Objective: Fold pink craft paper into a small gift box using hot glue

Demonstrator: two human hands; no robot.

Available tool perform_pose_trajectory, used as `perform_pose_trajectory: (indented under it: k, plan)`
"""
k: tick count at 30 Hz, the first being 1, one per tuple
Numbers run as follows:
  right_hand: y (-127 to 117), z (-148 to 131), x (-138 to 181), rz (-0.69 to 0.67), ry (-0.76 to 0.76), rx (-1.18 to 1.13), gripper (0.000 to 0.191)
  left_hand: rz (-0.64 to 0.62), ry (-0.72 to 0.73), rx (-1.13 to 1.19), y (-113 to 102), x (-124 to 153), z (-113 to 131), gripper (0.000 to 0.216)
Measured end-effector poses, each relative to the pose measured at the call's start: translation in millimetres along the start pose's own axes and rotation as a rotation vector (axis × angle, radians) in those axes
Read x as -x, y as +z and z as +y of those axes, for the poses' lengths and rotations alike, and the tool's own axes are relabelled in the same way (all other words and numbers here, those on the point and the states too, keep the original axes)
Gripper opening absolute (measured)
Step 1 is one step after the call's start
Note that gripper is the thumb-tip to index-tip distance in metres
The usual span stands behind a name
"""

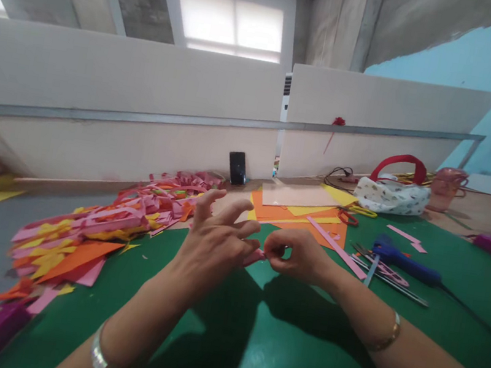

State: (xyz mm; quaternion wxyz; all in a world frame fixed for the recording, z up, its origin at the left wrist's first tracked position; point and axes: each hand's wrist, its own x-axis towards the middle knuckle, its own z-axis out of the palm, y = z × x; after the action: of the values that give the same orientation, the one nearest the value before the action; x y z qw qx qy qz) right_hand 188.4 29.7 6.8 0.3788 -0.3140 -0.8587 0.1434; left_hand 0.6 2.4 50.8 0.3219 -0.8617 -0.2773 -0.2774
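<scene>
Above the green mat point(286, 365), my left hand point(220, 239) pinches a small pink paper piece point(255, 258) between thumb and finger, its other fingers raised and spread. My right hand point(299, 256) is closed in a pinch at the right end of that same piece, thumb and forefinger forming a ring. Most of the piece is hidden behind the left fingers. A long pink paper strip point(335, 247) lies just beyond my right hand. To the right of it are a blue glue gun point(408, 261) and a pair of metal tweezers point(397, 287).
A heap of pink, orange and yellow paper cuttings point(114, 219) covers the left side. Coloured sheets point(297, 208) and scissors point(352, 216) lie ahead. A phone point(237, 168) leans on the white partition point(150, 82). A fabric basket point(391, 196) and pink jug point(446, 190) stand back right.
</scene>
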Motion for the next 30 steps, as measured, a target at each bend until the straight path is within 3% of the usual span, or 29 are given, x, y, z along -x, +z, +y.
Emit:
perform_pose_trajectory:
  k: [4,9,13,17,22,30]
  plan:
    - [-1,-4,0,-0.010,0.013,-0.068,0.014,-0.081,0.017,0.072,-1,-1,2,0.027]
    - [-5,-9,-1,0.008,0.033,-0.149,0.012,-0.073,0.047,0.020,-1,0,-1,0.027]
    - [-7,-13,-3,0.146,0.107,-0.320,0.006,0.084,-0.027,0.027,0,0,-3,0.015]
    - [-5,-16,-3,0.254,0.116,-0.471,0.014,0.240,-0.179,0.200,5,0,-3,0.010]
    - [-4,-19,-3,0.321,0.061,-0.346,0.011,0.286,-0.243,0.348,11,1,0,0.015]
    - [-6,-19,-3,0.345,-0.009,-0.351,0.008,0.342,-0.253,0.363,9,2,6,0.009]
